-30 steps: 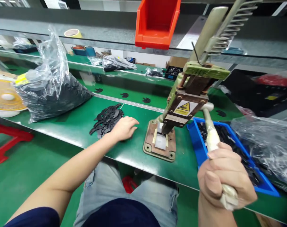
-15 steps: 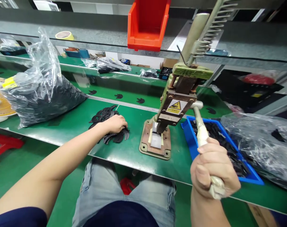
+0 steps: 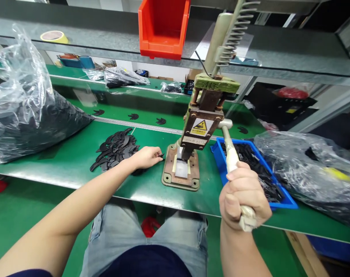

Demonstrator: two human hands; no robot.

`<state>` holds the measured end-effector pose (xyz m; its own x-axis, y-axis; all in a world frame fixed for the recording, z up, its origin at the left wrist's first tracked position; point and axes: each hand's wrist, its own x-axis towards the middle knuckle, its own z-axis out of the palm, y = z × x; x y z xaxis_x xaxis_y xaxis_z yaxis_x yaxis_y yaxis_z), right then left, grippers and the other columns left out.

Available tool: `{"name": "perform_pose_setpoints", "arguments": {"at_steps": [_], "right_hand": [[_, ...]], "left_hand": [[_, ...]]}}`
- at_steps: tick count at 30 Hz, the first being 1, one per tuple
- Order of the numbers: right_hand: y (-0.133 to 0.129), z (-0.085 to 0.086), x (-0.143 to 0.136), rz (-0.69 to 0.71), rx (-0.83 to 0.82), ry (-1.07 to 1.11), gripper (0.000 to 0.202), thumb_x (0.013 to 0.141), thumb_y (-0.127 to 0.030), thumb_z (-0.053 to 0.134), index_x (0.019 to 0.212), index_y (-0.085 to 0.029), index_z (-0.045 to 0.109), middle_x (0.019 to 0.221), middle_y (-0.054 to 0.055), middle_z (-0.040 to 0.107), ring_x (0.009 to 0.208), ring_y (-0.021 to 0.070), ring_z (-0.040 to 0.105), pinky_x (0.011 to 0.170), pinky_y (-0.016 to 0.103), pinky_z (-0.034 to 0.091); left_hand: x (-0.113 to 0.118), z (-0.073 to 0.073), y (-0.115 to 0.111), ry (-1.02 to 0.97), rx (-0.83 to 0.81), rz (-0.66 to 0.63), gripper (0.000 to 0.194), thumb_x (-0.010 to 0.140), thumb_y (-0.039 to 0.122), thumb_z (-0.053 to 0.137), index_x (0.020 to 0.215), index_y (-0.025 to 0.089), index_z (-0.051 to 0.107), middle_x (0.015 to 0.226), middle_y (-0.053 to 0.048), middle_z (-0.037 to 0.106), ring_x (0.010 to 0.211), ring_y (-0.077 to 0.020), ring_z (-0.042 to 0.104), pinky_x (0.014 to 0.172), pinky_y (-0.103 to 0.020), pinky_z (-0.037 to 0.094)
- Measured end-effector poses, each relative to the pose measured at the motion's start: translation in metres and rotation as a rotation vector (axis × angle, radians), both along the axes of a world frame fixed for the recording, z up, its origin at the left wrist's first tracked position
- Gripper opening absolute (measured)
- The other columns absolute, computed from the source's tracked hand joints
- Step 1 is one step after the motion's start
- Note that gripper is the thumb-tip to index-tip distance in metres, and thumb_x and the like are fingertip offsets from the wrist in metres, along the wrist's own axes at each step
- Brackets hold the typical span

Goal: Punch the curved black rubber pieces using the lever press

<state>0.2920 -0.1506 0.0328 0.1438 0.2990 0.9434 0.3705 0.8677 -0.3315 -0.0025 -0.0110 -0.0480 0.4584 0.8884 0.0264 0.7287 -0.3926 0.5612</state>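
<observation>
My left hand (image 3: 148,157) pinches a small black curved piece (image 3: 161,156), most of it hidden by the fingers. It is between a pile of black curved pieces (image 3: 114,148) and the base plate (image 3: 169,169) of a hand press (image 3: 202,115). Wrapped round the press's lever handle (image 3: 231,154), my right hand (image 3: 244,196) is closed at the right of the press. A pale block (image 3: 181,169) lies on the base plate under the ram, and a yellow warning label is on the press front.
A blue bin (image 3: 287,200) of black parts stands right of the press, beside a clear plastic bag (image 3: 307,173). Another filled bag (image 3: 33,115) sits at left. Overhead hangs an orange bin (image 3: 163,34). Several black pieces lie on the green strip behind.
My left hand has moved right, off the pile toward the press base, with a black piece in its fingers. My right hand stays on the lever. The view has shifted slightly right.
</observation>
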Motion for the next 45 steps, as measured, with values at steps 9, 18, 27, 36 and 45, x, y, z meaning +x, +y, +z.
{"name": "perform_pose_setpoints", "arguments": {"at_steps": [9,18,27,36,45], "right_hand": [[0.001,-0.001,0.0,0.01,0.007,0.004,0.021,0.08,-0.02,0.069,0.065,-0.022,0.054,0.064,-0.006,0.058,0.075,0.0173,0.064,0.099,0.058,0.053],[-0.003,0.0,0.0,0.012,-0.013,0.0,0.02,0.081,-0.02,0.067,0.066,-0.023,0.055,0.065,-0.005,0.058,0.076,0.0182,0.063,0.1,0.061,0.052],[-0.003,0.0,-0.001,-0.007,-0.02,0.01,0.021,0.082,-0.021,0.068,0.066,-0.024,0.053,0.064,-0.005,0.056,0.075,0.0171,0.063,0.1,0.06,0.054],[0.0,0.0,0.002,-0.012,0.002,-0.017,0.021,0.079,-0.02,0.069,0.065,-0.024,0.053,0.063,-0.005,0.057,0.074,0.0176,0.063,0.097,0.06,0.053],[0.009,-0.002,-0.002,-0.016,0.079,0.039,0.023,0.075,-0.021,0.07,0.062,-0.023,0.051,0.061,-0.005,0.058,0.07,0.0161,0.062,0.093,0.056,0.053]], "left_hand": [[0.013,-0.029,0.002,-0.47,-0.244,0.229,0.035,0.092,0.055,0.066,0.085,0.021,0.059,0.067,0.001,0.068,0.059,-0.0142,0.064,0.058,-0.024,0.049],[0.069,0.013,-0.011,-0.506,-0.581,0.044,0.038,0.096,0.053,0.066,0.086,0.02,0.05,0.056,0.001,0.066,0.044,-0.0109,0.06,0.043,-0.019,0.046],[0.087,0.011,0.006,-0.403,-0.641,0.124,0.023,0.096,0.039,0.071,0.102,0.02,0.059,0.053,0.004,0.063,0.039,-0.0105,0.057,0.039,-0.018,0.043],[0.095,0.021,-0.005,-0.406,-0.668,0.165,0.025,0.097,0.041,0.068,0.103,0.018,0.059,0.057,0.003,0.062,0.042,-0.0117,0.059,0.042,-0.02,0.045],[-0.019,0.055,0.007,-0.031,-0.031,-0.048,0.03,0.097,0.041,0.059,0.114,0.019,0.069,0.108,-0.007,0.075,0.092,-0.0195,0.068,0.083,-0.03,0.054]]}}
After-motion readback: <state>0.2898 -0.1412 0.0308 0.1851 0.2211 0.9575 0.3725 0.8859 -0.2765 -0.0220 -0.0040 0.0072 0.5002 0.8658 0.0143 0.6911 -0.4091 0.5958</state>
